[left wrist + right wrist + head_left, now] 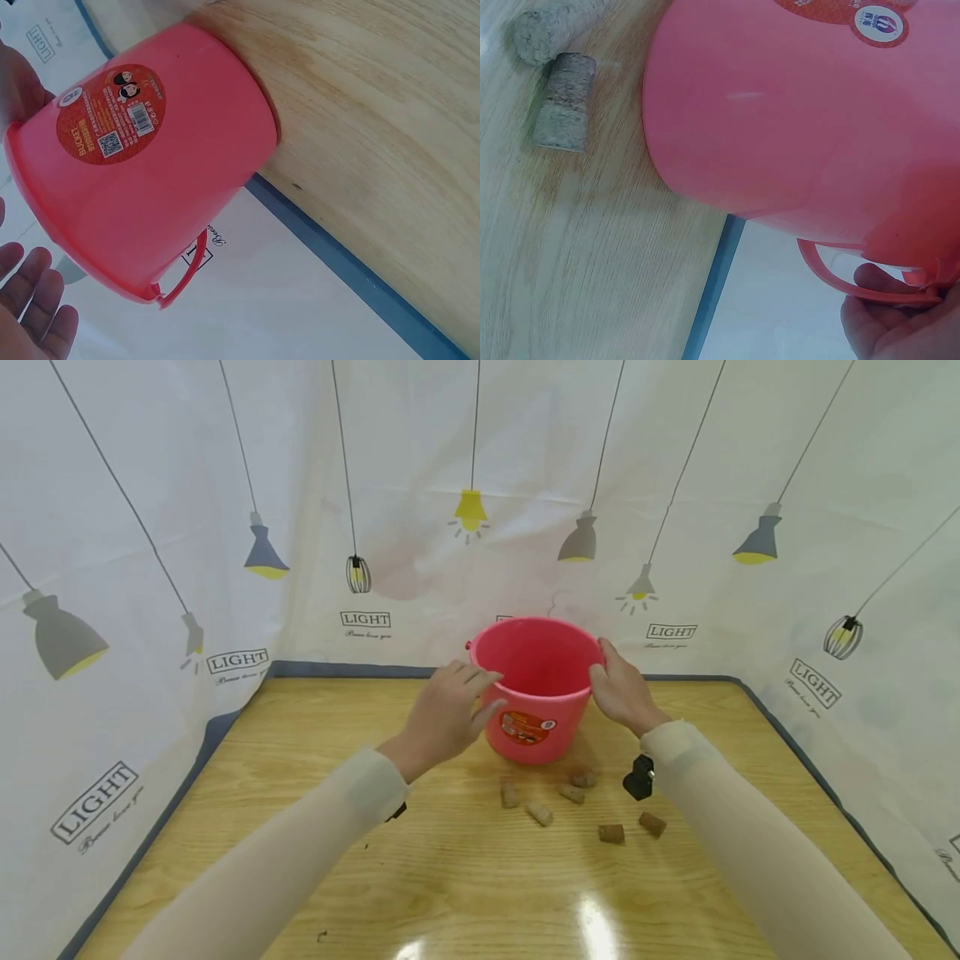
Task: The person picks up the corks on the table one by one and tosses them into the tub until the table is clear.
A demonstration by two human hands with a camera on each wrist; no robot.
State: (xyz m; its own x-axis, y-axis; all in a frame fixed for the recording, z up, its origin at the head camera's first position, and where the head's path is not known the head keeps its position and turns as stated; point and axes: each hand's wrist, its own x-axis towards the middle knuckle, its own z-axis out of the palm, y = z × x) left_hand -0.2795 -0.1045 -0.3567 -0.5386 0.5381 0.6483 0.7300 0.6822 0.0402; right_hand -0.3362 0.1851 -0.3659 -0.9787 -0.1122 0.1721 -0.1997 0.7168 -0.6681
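Observation:
A pink bucket (536, 727) with a round red label stands upright at the far side of the wooden table. My right hand (624, 687) grips its right rim, thumb on the near side. In the right wrist view, the fingers (870, 319) curl round the handle's end beside the rim. My left hand (450, 714) is at the bucket's near left rim, fingers spread and holding nothing. In the left wrist view, the left fingers (45, 296) are apart from the rim. The handle (196, 266) hangs down the bucket's side.
Several corks lie in front of the bucket, among them a pale cork (538, 813) and a browner cork (611, 833). A dark blue border (345, 669) runs along the table's back edge. Behind it hangs a white cloth (420, 527) printed with lamps.

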